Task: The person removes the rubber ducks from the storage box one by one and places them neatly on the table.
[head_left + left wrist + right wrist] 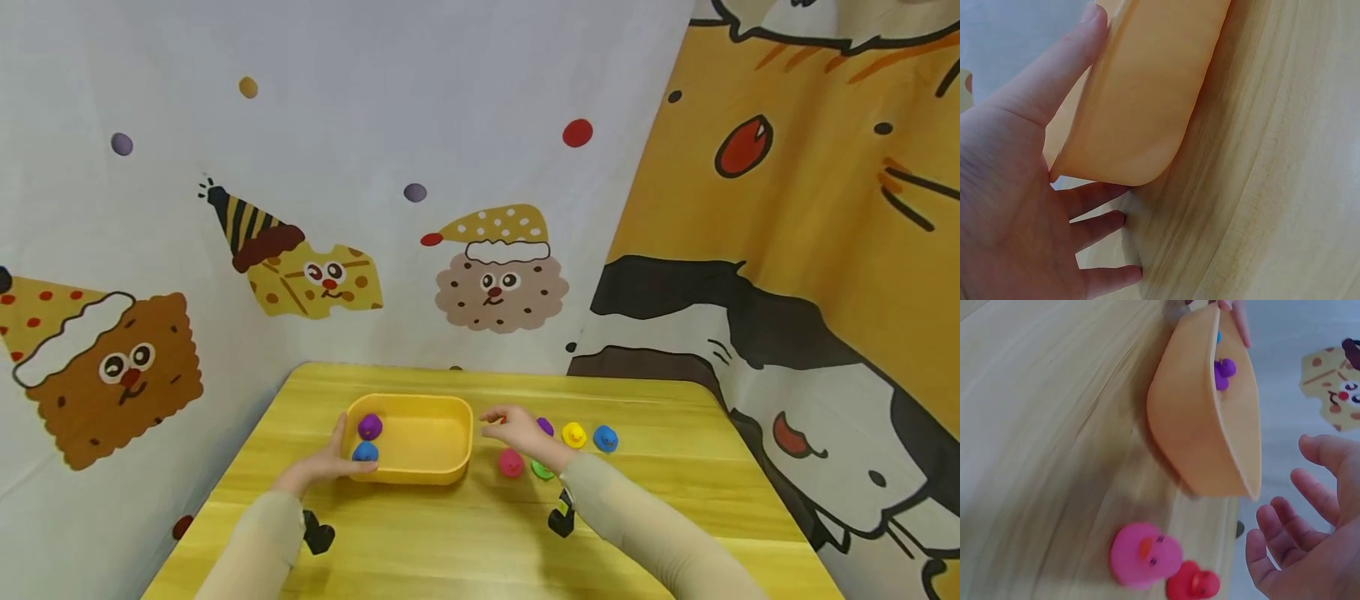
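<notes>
A yellow plastic box (463, 442) holds a purple duck (370, 427) and a blue duck (365, 451) at its left end. My left hand (324, 465) holds that end, thumb along the near side and fingers around the corner; in the left wrist view this hand (1029, 187) has its fingertips spread. To the right of the box, my right hand (522, 427) hovers with loosely bent, separated fingers. The right wrist view shows this hand (1316, 544) empty, near a red duck (1192, 581) and a pink duck (1144, 555) on the table.
On the wooden table (450, 550), right of the box, are a green duck (542, 471), a purple duck (545, 426), a yellow duck (574, 434) and a blue duck (606, 438), partly behind my right hand and wrist. A printed cloth (337, 167) hangs behind the table.
</notes>
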The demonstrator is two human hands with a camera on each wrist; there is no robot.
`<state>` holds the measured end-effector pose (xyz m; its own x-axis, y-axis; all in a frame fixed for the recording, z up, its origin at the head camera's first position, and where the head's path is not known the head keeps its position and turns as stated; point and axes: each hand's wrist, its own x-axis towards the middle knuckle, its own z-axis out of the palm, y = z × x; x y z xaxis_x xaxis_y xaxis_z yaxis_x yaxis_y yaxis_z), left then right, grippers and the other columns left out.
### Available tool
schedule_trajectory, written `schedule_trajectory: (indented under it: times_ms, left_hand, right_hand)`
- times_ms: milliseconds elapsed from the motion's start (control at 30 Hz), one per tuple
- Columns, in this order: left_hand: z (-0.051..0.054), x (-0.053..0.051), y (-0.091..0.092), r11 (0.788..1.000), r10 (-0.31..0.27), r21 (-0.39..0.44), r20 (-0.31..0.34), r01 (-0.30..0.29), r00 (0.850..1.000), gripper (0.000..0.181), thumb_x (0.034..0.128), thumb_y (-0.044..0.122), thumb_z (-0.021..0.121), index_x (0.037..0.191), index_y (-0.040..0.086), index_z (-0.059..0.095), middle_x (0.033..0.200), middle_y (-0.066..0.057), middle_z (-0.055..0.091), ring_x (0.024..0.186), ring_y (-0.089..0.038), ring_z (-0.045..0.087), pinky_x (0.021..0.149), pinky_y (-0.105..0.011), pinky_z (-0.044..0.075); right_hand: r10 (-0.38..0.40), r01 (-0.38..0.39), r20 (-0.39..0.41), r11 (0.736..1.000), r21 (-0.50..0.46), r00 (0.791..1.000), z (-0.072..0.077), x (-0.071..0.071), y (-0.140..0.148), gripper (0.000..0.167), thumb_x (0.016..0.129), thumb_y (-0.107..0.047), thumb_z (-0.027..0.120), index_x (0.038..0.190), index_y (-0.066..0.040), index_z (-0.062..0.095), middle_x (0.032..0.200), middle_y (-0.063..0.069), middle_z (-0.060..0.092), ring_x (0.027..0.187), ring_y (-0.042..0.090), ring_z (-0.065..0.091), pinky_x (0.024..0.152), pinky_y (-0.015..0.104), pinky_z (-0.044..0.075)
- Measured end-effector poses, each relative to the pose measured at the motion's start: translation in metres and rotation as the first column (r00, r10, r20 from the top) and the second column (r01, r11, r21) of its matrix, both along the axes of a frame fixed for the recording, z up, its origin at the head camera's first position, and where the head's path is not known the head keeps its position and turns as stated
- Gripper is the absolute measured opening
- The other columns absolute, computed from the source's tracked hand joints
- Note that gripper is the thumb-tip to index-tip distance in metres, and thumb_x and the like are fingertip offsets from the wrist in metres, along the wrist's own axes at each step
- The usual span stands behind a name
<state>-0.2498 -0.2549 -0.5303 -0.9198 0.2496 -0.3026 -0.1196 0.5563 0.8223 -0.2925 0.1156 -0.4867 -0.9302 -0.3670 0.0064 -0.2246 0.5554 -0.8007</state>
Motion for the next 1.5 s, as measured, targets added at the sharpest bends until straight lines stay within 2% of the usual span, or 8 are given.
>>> schedule_trajectory:
  times_ms: [233,433,600,867,1000,1200,1367,1500]
  left_hand:
    - [0.006,0.002,-0.004,1.000,-0.002,-0.016,0.014,0.002,1.000,0.133,0.0800,0.044,0.077,0.145,0.008,-0.033,0.151,-0.036,-0.017,0.136,-0.059,-0.002,0.108,-0.067,0.005]
    - [-0.004,0.001,-0.008,1.000,0.024,-0.009,0.009,-0.024,1.000,0.133,0.0780,0.046,0.078,0.148,0.010,-0.029,0.153,-0.034,-0.015,0.138,-0.056,-0.001,0.110,-0.065,0.005]
    - [-0.004,0.006,-0.006,1.000,0.011,-0.009,-0.014,-0.011,1.000,0.135,0.0769,0.047,0.079,0.147,0.005,-0.029,0.152,-0.036,-0.014,0.137,-0.057,0.002,0.110,-0.065,0.006]
    - [0.004,0.007,0.000,1.000,0.022,0.006,-0.005,-0.022,1.000,0.131,0.0812,0.039,0.078,0.145,0.004,-0.031,0.151,-0.036,-0.019,0.136,-0.058,-0.004,0.107,-0.069,0.004]
    - [0.004,0.006,0.002,1.000,0.024,-0.009,-0.012,-0.024,1.000,0.131,0.0807,0.040,0.078,0.146,0.004,-0.030,0.152,-0.035,-0.018,0.137,-0.057,-0.003,0.107,-0.069,0.004]
    - [0.003,0.004,0.002,1.000,0.025,-0.005,-0.037,-0.025,0.999,0.132,0.0799,0.040,0.079,0.146,0.005,-0.030,0.152,-0.036,-0.017,0.136,-0.059,-0.001,0.106,-0.070,0.004]
    - [-0.005,-0.002,0.000,0.999,0.039,0.007,-0.035,-0.039,0.999,0.134,0.0771,0.041,0.081,0.148,0.007,-0.027,0.154,-0.032,-0.014,0.139,-0.054,0.003,0.110,-0.065,0.007]
    - [-0.009,-0.004,-0.001,0.999,0.051,0.017,-0.033,-0.050,0.998,0.132,0.0771,0.039,0.081,0.149,0.006,-0.024,0.155,-0.031,-0.013,0.140,-0.052,0.004,0.110,-0.065,0.009]
  right_hand:
    - [0.103,-0.103,0.020,0.994,0.018,0.994,-0.002,-0.018,-0.043,0.031,0.087,-0.022,0.072,0.114,-0.007,0.070,0.109,0.004,0.065,0.103,0.022,0.059,0.084,0.039,0.051]
    - [0.183,-0.184,0.043,0.983,0.021,0.982,0.002,-0.025,-0.074,0.027,0.087,-0.021,0.073,0.112,-0.012,0.071,0.108,0.005,0.067,0.100,0.019,0.060,0.086,0.039,0.050]
    - [0.249,-0.249,0.085,0.968,-0.006,0.965,0.002,-0.028,-0.094,0.027,0.087,-0.020,0.074,0.113,-0.014,0.071,0.114,0.010,0.066,0.102,0.018,0.059,0.088,0.038,0.049]
    - [0.366,-0.368,0.047,0.928,0.061,0.929,0.006,-0.037,-0.119,0.031,0.086,-0.023,0.075,0.116,-0.018,0.070,0.121,0.007,0.064,0.115,0.026,0.056,0.090,0.034,0.049]
    - [0.411,-0.413,0.043,0.907,0.080,0.911,0.006,-0.040,-0.131,0.032,0.086,-0.017,0.074,0.118,-0.013,0.070,0.121,0.006,0.065,0.118,0.032,0.055,0.090,0.031,0.049]
    - [0.437,-0.440,0.054,0.895,0.068,0.898,0.001,-0.040,-0.147,0.035,0.085,-0.011,0.075,0.119,-0.005,0.069,0.121,0.012,0.065,0.116,0.032,0.056,0.089,0.029,0.049]
    - [0.455,-0.457,0.039,0.883,0.111,0.889,-0.005,-0.040,-0.156,0.036,0.083,-0.011,0.077,0.117,-0.003,0.070,0.118,0.011,0.067,0.109,0.024,0.059,0.086,0.025,0.048]
    - [0.487,-0.484,0.013,0.863,0.149,0.873,-0.008,-0.042,-0.163,0.035,0.083,-0.012,0.077,0.116,-0.003,0.070,0.117,0.011,0.068,0.109,0.027,0.059,0.085,0.024,0.048]
